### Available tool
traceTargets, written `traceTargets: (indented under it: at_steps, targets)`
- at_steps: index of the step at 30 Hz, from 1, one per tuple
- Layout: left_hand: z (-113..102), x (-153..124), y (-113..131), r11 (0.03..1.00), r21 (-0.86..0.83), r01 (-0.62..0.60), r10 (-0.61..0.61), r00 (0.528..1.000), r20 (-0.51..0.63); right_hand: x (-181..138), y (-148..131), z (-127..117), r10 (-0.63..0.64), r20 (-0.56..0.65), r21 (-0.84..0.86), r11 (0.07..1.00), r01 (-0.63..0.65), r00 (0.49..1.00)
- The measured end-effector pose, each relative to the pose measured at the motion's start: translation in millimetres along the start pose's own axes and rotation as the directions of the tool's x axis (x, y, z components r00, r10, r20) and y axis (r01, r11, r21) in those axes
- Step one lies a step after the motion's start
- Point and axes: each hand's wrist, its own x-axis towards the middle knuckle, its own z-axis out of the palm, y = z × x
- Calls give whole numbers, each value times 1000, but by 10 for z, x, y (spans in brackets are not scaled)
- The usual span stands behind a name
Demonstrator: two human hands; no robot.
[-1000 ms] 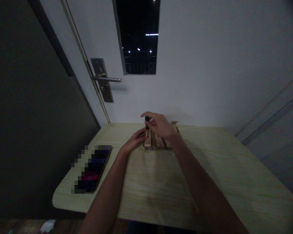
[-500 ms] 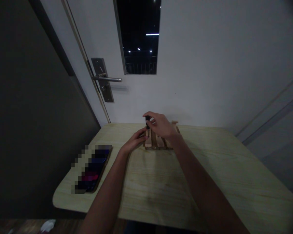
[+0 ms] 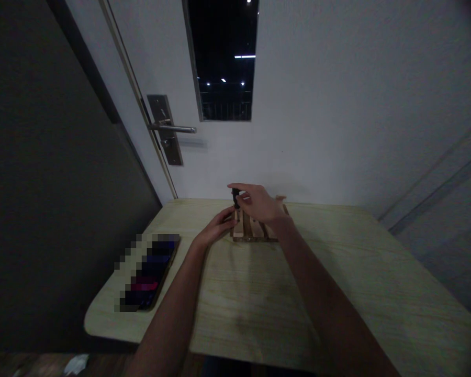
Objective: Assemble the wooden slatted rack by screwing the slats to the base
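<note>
A small wooden slatted piece (image 3: 239,228), with pale slats on a darker base, lies near the table's far edge. My right hand (image 3: 261,203) is closed around the black handle of what looks like a screwdriver (image 3: 236,197), which stands nearly upright over the leftmost slat. Its lower end meets the wood near the far end of that slat, though the tip is too small to make out. At the left side of the wooden piece, my left hand (image 3: 219,226) grips the edge with its fingers. My right hand and forearm hide much of the slats on the right.
A phone (image 3: 157,269), partly pixelated, lies on the left of the light wood-grain table (image 3: 235,303). Behind the table stands a white door (image 3: 317,104) with a metal lever handle (image 3: 175,128) and a narrow dark window (image 3: 225,63). A dark panel (image 3: 43,183) rises at the left.
The screwdriver's handle and the right hand's fingers have shifted very slightly left and down. My left hand, the wooden slatted piece and the phone stay in place.
</note>
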Motion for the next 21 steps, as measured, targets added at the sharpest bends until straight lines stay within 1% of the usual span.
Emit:
traceTargets:
  at_steps: [6, 10, 13, 17, 21]
  targets:
    - [-8, 3, -9, 1000, -10, 17, -17, 1000, 17, -7, 8, 4, -86, -21, -24, 996, 85, 996]
    - [-4, -7, 15, 1000, 17, 5, -5, 1000, 16, -2, 19, 15, -92, -54, -105, 991, 86, 994]
    - [1, -4, 6, 1000, -2, 4, -4, 1000, -6, 4, 30, 20, -100, -70, -125, 988, 91, 993]
    - [-2, 3, -11, 1000, -22, -9, 9, 1000, 5, 0, 15, 15, -55, -68, -68, 996, 51, 996]
    - [-9, 4, -11, 1000, -11, 2, -2, 1000, 5, -4, -8, 6, 2, -24, -29, 1000, -2, 1000]
